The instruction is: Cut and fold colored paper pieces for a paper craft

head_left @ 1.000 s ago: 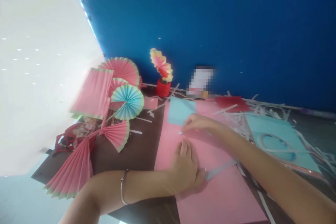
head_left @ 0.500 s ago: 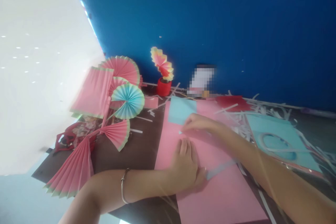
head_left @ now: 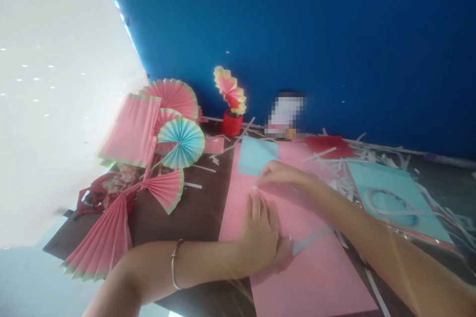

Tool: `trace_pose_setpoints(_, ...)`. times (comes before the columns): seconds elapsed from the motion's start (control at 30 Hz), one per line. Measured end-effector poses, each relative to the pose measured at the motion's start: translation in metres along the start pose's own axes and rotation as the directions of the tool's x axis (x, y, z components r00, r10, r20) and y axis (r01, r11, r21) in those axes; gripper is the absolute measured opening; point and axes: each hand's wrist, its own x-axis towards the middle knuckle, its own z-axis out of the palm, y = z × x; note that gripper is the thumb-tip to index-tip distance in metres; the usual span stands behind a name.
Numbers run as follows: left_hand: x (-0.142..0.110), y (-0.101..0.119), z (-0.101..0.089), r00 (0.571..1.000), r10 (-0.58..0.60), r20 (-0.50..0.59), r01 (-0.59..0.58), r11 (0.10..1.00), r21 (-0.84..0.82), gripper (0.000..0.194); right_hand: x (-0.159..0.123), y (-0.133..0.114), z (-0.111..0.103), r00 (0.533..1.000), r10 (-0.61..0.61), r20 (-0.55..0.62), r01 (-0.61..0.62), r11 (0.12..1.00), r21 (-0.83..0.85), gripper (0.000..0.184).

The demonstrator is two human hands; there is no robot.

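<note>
A large pink paper sheet [head_left: 316, 282] lies on the dark table. My left hand [head_left: 262, 237] rests flat on it, fingers stretched out together, pressing down. My right hand [head_left: 280, 176] sits just beyond, fingers pinched on a thin pale strip or tool whose tip shows at the left, at the sheet's fold line. A pale strip [head_left: 310, 240] pokes out from under my left hand to the right. A light blue paper sheet [head_left: 255, 153] lies right behind my right hand.
Pink pleated paper fans [head_left: 111, 228] and a blue-green rosette [head_left: 182, 143] crowd the left side. A red pot with a folded paper flower [head_left: 231, 121] stands at the blue wall. Another blue sheet [head_left: 397, 198] and several paper scraps lie to the right.
My left hand has slid slightly away from me along the pink sheet. My right hand has stayed in place.
</note>
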Motion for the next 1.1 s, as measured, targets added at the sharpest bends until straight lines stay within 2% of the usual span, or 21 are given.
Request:
trace_pose_setpoints(0.27, -0.0002, 0.0003, -0.0034, 1.0, -0.015, -0.01, 0.016, 0.996, 0.083, 0.068, -0.0012, -0.0014, 0.0, 1.0, 0.018, 0.007, -0.018, 1.0, -0.017, 0.016)
trace_pose_setpoints(0.63, 0.0017, -0.0012, 0.0021, 0.999, -0.009, 0.034, 0.007, 0.999, 0.05, 0.07, 0.0016, 0.0009, 0.0035, 1.0, 0.028, -0.005, -0.028, 0.999, -0.038, 0.019)
trace_pose_setpoints(0.87, 0.0029, -0.001, -0.0013, 0.999, -0.016, 0.031, 0.014, 0.998, 0.053, 0.066, -0.0005, -0.0015, 0.0048, 0.999, 0.036, -0.023, -0.037, 0.998, -0.054, 0.02)
trace_pose_setpoints(1.1, 0.0033, -0.0004, -0.0019, 0.999, -0.029, 0.041, 0.027, 0.999, 0.046, 0.067, 0.0029, -0.0046, 0.008, 0.997, 0.012, -0.081, -0.021, 0.994, -0.112, 0.025)
